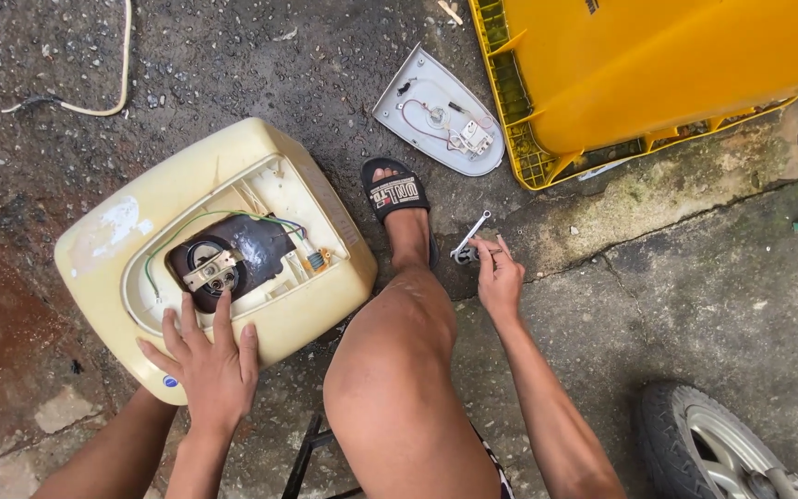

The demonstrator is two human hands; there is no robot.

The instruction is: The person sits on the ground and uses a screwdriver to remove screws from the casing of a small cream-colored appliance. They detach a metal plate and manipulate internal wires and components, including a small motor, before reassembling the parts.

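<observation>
Head view: cream water-heater housing [233,185] lies on wet concrete ground [676,296], its oval opening showing a round heating-element flange [210,270], a dark plate and green wires [187,231]. Grey oval cover [438,111] lies apart near the yellow crate [639,65], thermostat part and red wire inside it. Left hand [207,360] rests flat on the housing's near edge, fingers spread wide, gripping nothing. Right hand [499,277] pinches a small metal wrench [469,238] with thumb and fingertips, other fingers loosely curled, just beside the sandalled foot [401,208]. Tyre [704,444] at lower right.
</observation>
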